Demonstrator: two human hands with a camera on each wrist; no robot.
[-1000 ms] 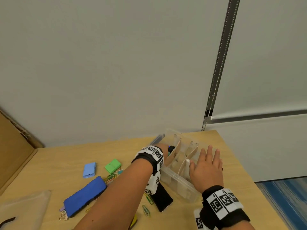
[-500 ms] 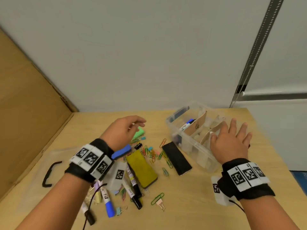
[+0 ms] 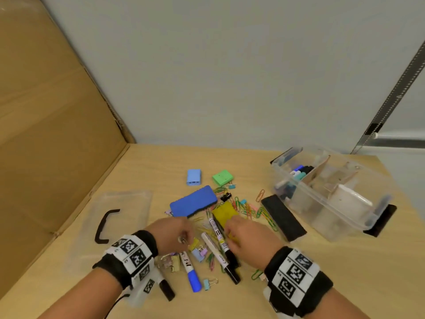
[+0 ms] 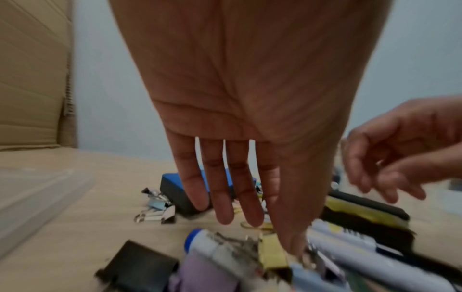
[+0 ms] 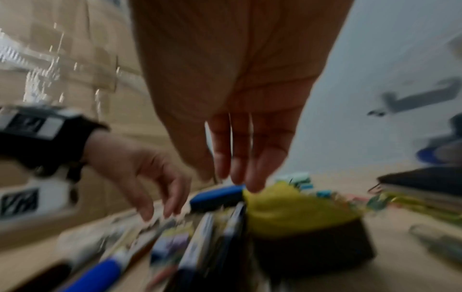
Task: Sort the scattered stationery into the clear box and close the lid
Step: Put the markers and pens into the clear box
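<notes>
- Clear plastic box, lid off, stands at the table's right; markers lie in its left compartment, cardboard dividers beside them.
- Clear lid with black handle lies flat at the left.
- Left hand: fingers straight and relaxed above binder clips, holding nothing.
- Right hand: fingers extended, gripping nothing, over the markers and yellow eraser.
</notes>
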